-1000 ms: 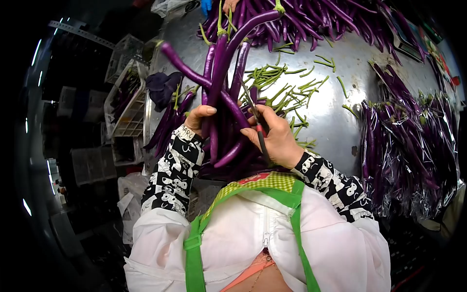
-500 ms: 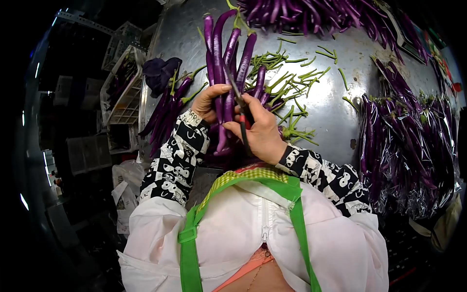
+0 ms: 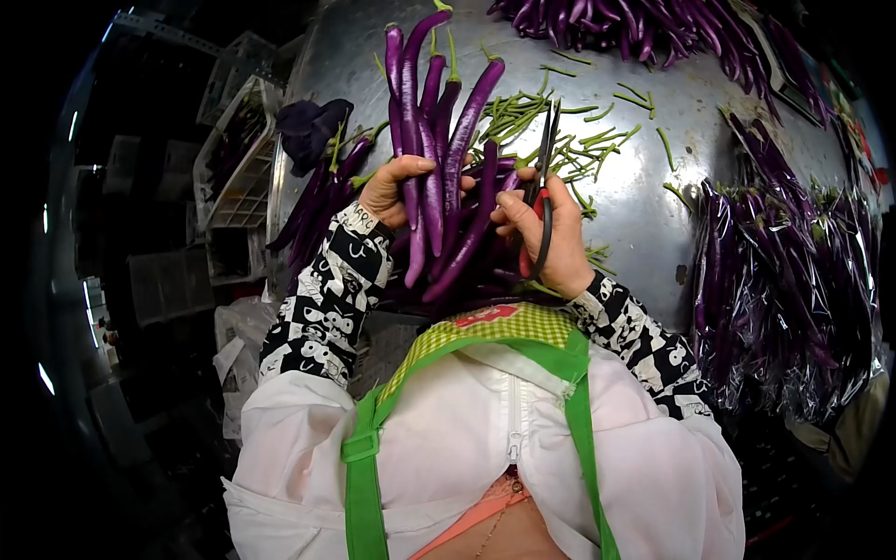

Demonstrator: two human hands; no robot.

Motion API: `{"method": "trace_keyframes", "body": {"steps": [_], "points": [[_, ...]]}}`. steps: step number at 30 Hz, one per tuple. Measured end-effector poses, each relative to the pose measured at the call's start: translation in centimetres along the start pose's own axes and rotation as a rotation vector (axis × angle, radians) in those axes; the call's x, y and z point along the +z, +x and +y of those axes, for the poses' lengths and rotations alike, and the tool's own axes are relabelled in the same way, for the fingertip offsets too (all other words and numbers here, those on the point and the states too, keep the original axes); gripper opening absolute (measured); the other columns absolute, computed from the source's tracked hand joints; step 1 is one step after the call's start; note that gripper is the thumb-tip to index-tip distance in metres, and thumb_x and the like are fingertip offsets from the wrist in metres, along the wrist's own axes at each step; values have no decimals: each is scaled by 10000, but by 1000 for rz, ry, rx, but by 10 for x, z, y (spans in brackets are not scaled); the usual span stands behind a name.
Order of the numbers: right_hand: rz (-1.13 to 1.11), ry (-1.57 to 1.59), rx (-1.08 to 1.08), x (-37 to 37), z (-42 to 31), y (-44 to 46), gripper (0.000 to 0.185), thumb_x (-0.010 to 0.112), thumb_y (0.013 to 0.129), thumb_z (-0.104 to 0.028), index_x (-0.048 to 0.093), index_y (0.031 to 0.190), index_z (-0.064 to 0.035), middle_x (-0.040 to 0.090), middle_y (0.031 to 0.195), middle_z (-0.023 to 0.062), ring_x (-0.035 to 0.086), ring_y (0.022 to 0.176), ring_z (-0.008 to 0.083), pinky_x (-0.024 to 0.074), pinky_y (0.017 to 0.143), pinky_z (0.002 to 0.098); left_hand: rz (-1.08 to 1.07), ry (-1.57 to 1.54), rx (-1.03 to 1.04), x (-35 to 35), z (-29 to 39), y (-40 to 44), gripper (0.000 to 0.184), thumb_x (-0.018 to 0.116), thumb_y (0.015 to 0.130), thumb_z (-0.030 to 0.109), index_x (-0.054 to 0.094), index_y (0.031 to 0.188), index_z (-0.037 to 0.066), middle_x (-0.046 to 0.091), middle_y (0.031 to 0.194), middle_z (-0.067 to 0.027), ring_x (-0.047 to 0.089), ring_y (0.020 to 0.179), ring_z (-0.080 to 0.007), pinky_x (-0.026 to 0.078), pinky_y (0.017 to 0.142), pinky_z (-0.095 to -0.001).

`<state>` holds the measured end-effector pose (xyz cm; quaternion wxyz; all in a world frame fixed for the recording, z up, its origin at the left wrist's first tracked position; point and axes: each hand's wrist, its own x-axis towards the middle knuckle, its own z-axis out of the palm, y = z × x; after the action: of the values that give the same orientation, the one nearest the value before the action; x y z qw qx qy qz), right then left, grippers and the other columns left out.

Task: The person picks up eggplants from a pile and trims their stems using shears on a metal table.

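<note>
- Head view: long, glossy purple eggplants [image 3: 430, 140] are clasped in a bunch by the left hand [image 3: 390, 194], upper centre.
- Slim metal scissors [image 3: 544, 179] with black-and-red handles are gripped by the right hand [image 3: 560, 238], right of centre.
- Short green stems [image 3: 511, 118] are strewn across upper centre.

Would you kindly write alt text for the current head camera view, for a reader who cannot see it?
A left hand holds several long purple eggplants while the right hand holds scissors, at a metal table. Green stems lie beyond the hands, and more eggplants in clear plastic lie to the right.
</note>
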<state>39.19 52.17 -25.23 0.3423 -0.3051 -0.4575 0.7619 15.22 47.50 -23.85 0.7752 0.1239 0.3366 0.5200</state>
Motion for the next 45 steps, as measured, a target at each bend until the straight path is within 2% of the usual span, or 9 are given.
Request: {"method": "trace_keyframes", "body": {"steps": [7,11,15,19,24,30,38,43,45], "points": [[-80,27,42,15,2,3,507,708,871,-91,386,1246,25,623,927,105,658,805,175,570,731,286,51,44,24,15,1,-1,580,597,827,105,408,1336,-98,574,1228,-261,627,1087,-355,522,976,-458],[-80,-193,-7,25,6,6,500,751,835,-102,445,1218,-2,603,868,43,588,709,107,481,600,226,69,77,-2,33,-2,1,572,594,823,83,414,1335,-96,605,1188,-262,627,1082,-360,499,1001,-471],[-36,26,102,32,2,5,497,720,858,-87,430,1255,-16,630,891,49,581,704,84,458,600,220,60,127,72,37,1,0,452,607,805,-3,452,1230,-31,608,1160,-246,624,1090,-360,520,972,-471],[-60,37,125,20,10,11,466,694,877,-94,443,1265,-31,657,967,54,553,608,52,395,416,179,216,257,235,23,-4,5,427,654,771,-35,488,1162,10,616,1090,-155,652,924,-212,538,863,-348],[-97,-75,65,14,9,8,457,701,873,-110,461,1253,-23,633,942,29,551,652,44,380,404,166,332,170,310,10,1,-15,507,659,755,-54,428,1204,-7,580,1150,-193,665,976,-333,573,845,-379],[-179,-74,243,52,-12,14,509,701,864,-125,396,1259,-26,561,899,53,553,561,108,404,320,226,593,316,531,-14,33,-100,499,699,743,-19,499,1201,-15,621,1022,-112,663,821,-192,566,721,-290],[-333,98,134,168,62,59,517,723,860,-141,383,1219,12,546,808,47,554,692,117,452,561,253,703,648,625,-15,62,-213,671,743,681,70,458,1284,3,605,980,-51,627,835,-175,512,762,-278],[-614,216,380,163,68,67,316,595,968,-230,429,1154,-35,524,779,31,497,672,94,423,575,250,750,849,521,-25,52,-223,670,777,592,55,518,1208,2,612,934,-49,623,809,-164,504,734,-286],[-590,-179,71,128,46,60,261,570,981,-255,509,1079,-21,535,804,35,508,720,99,439,647,250,756,901,550,-30,41,-220,563,791,563,63,582,1081,-2,620,884,-52,622,764,-160,507,685,-285]]}}
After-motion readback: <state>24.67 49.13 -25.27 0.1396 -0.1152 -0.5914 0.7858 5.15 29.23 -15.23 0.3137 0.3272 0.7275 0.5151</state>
